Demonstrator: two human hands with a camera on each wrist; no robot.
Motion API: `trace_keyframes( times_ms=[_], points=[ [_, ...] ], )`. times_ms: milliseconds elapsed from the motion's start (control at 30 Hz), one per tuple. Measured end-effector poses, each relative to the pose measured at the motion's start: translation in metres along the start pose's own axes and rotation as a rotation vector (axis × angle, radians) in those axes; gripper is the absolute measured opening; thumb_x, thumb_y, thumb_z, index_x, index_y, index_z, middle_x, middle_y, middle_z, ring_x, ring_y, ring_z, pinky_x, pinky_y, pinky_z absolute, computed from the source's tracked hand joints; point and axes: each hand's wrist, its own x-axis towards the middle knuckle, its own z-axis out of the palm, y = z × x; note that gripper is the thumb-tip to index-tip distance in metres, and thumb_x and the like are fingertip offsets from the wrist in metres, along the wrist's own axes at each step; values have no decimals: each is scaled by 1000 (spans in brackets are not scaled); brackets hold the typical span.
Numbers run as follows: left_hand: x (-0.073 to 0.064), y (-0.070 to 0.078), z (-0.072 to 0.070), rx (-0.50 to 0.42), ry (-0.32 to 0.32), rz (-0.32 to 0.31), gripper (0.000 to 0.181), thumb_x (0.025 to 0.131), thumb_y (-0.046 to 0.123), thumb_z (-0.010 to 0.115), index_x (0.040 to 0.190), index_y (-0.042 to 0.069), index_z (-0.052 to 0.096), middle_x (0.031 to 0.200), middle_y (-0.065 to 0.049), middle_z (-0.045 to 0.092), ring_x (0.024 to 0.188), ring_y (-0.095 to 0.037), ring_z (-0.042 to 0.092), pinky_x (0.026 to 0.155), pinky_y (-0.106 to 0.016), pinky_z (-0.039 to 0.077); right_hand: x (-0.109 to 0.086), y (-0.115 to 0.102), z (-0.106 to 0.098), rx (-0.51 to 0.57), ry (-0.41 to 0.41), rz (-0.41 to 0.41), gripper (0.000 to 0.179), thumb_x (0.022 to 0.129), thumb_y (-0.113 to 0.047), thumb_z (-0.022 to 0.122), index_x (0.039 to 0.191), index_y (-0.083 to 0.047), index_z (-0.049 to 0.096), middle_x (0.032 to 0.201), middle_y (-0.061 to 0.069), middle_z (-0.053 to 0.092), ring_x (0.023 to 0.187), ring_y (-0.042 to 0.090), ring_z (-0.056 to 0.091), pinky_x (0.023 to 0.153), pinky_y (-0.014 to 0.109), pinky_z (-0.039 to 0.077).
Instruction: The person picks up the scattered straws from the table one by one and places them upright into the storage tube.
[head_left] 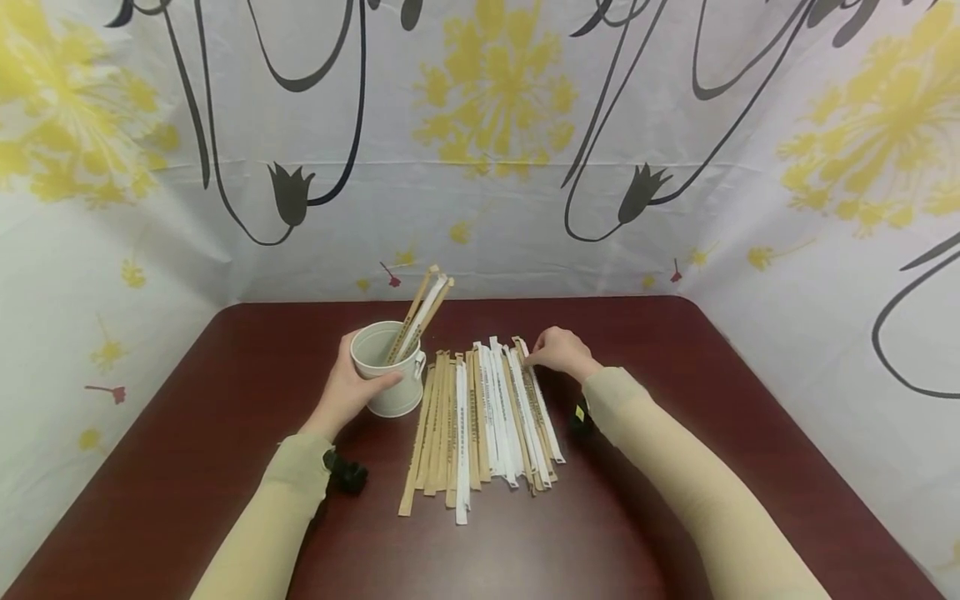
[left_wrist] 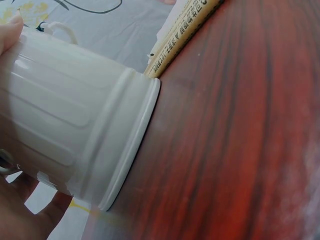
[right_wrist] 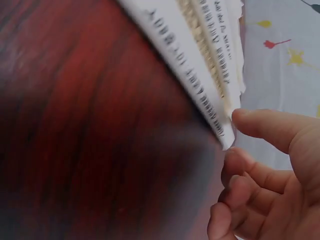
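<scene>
Two pale sleeves [head_left: 251,525] reach in from the near side, one left, one right. At left, the left hand [head_left: 349,393] curls thumb and fingers around one off-white bucket [head_left: 407,395] on the table [head_left: 525,546]. At least three wrapped sticks [head_left: 424,319], brown and white, stand in it, leaning right. Just right lies a row of brown and white sticks [head_left: 462,433], over a dozen, too overlapped to count exactly. At the row's far right end, the right hand [head_left: 559,352] has thumb and forefinger parted around a white stick's tip, not clamped.
</scene>
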Motion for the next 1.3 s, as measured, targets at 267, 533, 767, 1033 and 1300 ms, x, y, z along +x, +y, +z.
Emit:
trace_keyframes(
  times_ms=[267, 533, 767, 1033, 1300],
  points=[
    [0, -1, -1, -4, 3, 10, 88, 77, 19, 84, 144, 12, 28, 137, -14, 45, 122, -32, 46, 100, -52, 37, -2, 6, -4, -111, -26, 18, 24, 84, -26, 72, 66, -13, 65, 60, 3, 59, 55, 21, 56, 48, 34, 42],
    [1, -1, -1, -12, 5, 16, 88, 76, 20, 85, 143, 12, 29, 137, -14, 45, 122, -32, 46, 100, -52, 37, -4, 3, -9, -133, -29, 36, 18, 84, -20, 73, 69, -11, 69, 61, 6, 63, 53, 22, 62, 47, 34, 47],
    [1, -2, 0, -11, 5, 11, 88, 76, 21, 85, 144, 12, 29, 137, -14, 45, 123, -32, 45, 100, -53, 37, 0, 4, -13, -89, -49, 50, 27, 86, -20, 67, 62, -11, 61, 56, 7, 60, 51, 22, 61, 46, 34, 46],
    [0, -3, -1, -19, 9, 18, 88, 76, 20, 85, 144, 13, 29, 137, -15, 45, 123, -32, 45, 100, -53, 36, -12, -59, -57, 434, 132, -142, 15, 89, -12, 65, 93, 2, 66, 75, 13, 66, 56, 19, 62, 57, 35, 55],
    [-1, 6, -2, -48, -10, 29, 87, 78, 13, 82, 145, 7, 28, 138, -20, 43, 125, -35, 44, 101, -52, 36, -39, -149, -78, 1110, 342, -464, 7, 91, -3, 64, 95, 1, 59, 83, 10, 64, 60, 19, 65, 59, 34, 57]
  ],
)
